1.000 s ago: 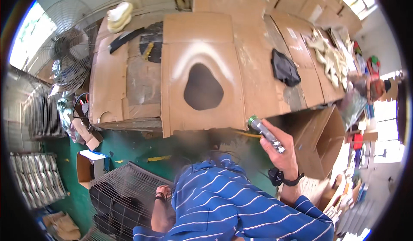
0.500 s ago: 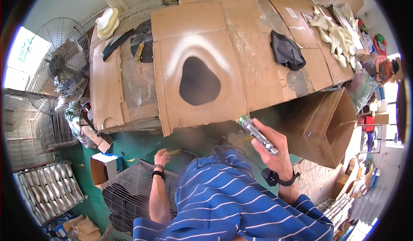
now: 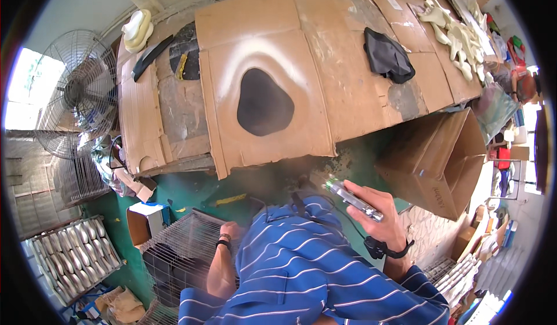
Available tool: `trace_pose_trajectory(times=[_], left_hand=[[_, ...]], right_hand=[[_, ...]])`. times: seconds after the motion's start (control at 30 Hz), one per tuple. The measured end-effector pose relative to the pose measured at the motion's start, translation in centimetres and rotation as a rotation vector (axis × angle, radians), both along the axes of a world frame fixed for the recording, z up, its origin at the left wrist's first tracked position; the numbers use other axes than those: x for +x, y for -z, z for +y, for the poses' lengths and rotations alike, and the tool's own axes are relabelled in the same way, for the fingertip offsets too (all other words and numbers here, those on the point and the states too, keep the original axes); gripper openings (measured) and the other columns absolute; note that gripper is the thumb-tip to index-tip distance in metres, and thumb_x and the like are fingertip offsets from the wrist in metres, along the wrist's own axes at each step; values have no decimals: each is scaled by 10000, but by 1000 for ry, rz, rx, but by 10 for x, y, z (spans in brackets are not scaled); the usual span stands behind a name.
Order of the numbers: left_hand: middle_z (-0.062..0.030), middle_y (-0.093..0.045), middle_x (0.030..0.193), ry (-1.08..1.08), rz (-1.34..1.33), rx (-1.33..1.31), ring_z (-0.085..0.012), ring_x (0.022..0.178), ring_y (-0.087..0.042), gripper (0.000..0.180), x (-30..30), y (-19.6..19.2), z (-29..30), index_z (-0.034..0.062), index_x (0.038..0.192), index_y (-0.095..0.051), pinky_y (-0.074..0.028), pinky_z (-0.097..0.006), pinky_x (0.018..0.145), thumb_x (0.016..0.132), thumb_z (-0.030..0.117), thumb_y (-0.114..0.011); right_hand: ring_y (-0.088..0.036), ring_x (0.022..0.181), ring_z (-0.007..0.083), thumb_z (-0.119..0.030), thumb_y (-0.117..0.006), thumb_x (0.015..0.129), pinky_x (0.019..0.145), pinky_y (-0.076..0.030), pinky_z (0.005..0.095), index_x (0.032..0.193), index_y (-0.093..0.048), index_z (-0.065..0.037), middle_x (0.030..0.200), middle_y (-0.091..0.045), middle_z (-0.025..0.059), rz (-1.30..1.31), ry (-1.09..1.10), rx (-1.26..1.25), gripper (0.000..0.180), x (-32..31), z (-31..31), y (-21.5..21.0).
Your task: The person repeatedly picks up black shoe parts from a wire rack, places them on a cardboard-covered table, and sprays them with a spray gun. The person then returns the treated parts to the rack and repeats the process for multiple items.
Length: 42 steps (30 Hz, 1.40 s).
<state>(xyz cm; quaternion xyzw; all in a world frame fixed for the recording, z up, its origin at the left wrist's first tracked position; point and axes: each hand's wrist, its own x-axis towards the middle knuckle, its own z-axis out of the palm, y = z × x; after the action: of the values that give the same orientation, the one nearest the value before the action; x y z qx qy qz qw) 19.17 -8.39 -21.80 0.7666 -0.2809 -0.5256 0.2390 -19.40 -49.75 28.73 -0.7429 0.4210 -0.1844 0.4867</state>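
Note:
My right hand (image 3: 377, 213) is closed around a slim silver cylindrical tool (image 3: 355, 200) with a green end. It points up and left, just off the table's front edge. Down by my left side, my left hand (image 3: 230, 230) is curled closed with nothing visible in it. Close beside it is a wire rack (image 3: 185, 238); whether they touch I cannot tell. On the cardboard-covered table (image 3: 191, 107) lies a cardboard panel (image 3: 232, 151) with a dark rounded-triangle shape (image 3: 264, 102), framed above by a whitish band. Whether that shape is a hole or a dark piece is unclear.
Black cloth (image 3: 387, 55) and cream moulded pieces (image 3: 455, 35) lie toward the table's right. A large open carton (image 3: 432, 171) stands at the right front. To the left are a big fan (image 3: 75, 90) and a rack of pale pieces (image 3: 72, 255). Another person (image 3: 527, 87) is at far right.
My right hand has moved down and slightly right with the silver tool, away from the table edge. My left hand has dropped lower, toward the wire rack. The view has shifted slightly.

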Motion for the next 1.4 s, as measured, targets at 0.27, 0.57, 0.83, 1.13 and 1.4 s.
trace_pose_trajectory(times=[0.27, 0.57, 0.83, 1.13, 1.4], left_hand=[[-62, -720, 919, -714, 635, 122, -197, 772, -698, 306, 14, -30, -63, 38, 1186, -678, -553, -344, 634, 899, 140, -650], [-86, -698, 987, -374, 118, -47, -164, 832, -700, 324, -14, -133, -211, 20, 1245, -618, -596, -303, 670, 943, 138, -637], [-52, -676, 889, -311, -135, -241, -129, 801, -684, 244, -12, -136, -346, 32, 1165, -655, -565, -270, 636, 949, 144, -642], [-57, -668, 878, -311, -862, -106, -279, 880, -654, 324, -32, -157, -458, 140, 1078, -673, -529, -423, 799, 782, 179, -796], [-49, -646, 897, -391, -902, -90, -273, 900, -656, 373, -39, -159, -466, 170, 1081, -676, -536, -426, 776, 739, 153, -826]], right_hand=[[-678, 789, 290, 39, -718, 807, 726, -519, 323, 1320, -613, -12, 976, -695, 189, -44, 136, -106, 526, 5, -21, 8], [-671, 792, 309, 53, -731, 769, 733, -519, 335, 1326, -613, -24, 968, -695, 182, -42, 51, -70, 575, -6, -26, 13], [-650, 741, 288, 59, -728, 763, 678, -503, 326, 1308, -619, -1, 918, -682, 179, 27, 39, -23, 559, -43, -44, 4], [-637, 741, 283, 36, -716, 778, 689, -493, 324, 1303, -620, 11, 920, -683, 180, 51, 131, 49, 534, -66, -60, 7], [-602, 702, 252, 37, -721, 776, 655, -480, 316, 1312, -608, 30, 881, -659, 162, -10, 149, 11, 548, -60, -96, 15]])
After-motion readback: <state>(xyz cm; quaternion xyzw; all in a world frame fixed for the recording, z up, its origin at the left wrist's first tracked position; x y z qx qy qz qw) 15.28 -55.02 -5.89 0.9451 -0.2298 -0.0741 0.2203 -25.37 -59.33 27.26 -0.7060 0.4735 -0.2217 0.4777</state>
